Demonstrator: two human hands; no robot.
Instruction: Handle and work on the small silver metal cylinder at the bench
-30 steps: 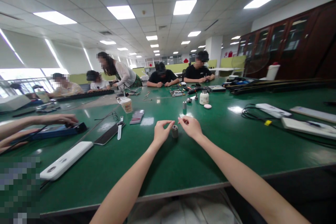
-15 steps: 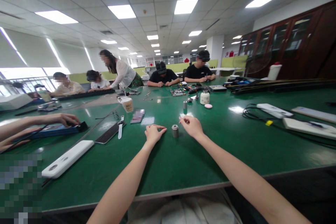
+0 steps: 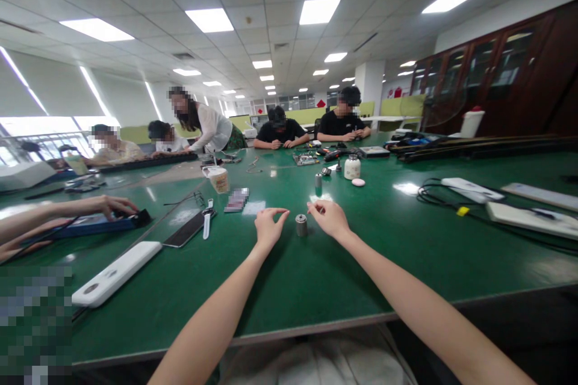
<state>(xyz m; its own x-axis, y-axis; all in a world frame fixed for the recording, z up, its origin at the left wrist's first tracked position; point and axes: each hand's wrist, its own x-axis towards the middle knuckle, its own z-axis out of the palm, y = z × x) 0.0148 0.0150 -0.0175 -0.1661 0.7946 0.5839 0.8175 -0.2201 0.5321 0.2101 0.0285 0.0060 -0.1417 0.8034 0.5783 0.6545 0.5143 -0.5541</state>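
Note:
A small grey metal cylinder [image 3: 301, 226] with a stub on its top, like a small motor, stands upright on the green table between my hands. Just left of it is my left hand [image 3: 268, 227], thumb and forefinger brought together at the tips; anything between them is too small to make out. On the other side, my right hand [image 3: 332, 218] is closed in a pinch close to the cylinder's top, and what it holds is hidden. Neither hand visibly touches the cylinder. Farther back stands a second metal cylinder [image 3: 318, 181].
A cream jar [image 3: 352, 167] and its pink lid [image 3: 358, 183] stand behind my right hand. To the left lie a watch [image 3: 207, 220], a black tablet-like slab [image 3: 184, 230] and a white power strip [image 3: 116, 275]. Another person's hand [image 3: 112, 206] works at far left. Cables [image 3: 436, 195] lie right.
My left hand has drawn back left from the cylinder, spread its fingers, then brought the tips together again. My right hand stays pinched in nearly the same spot.

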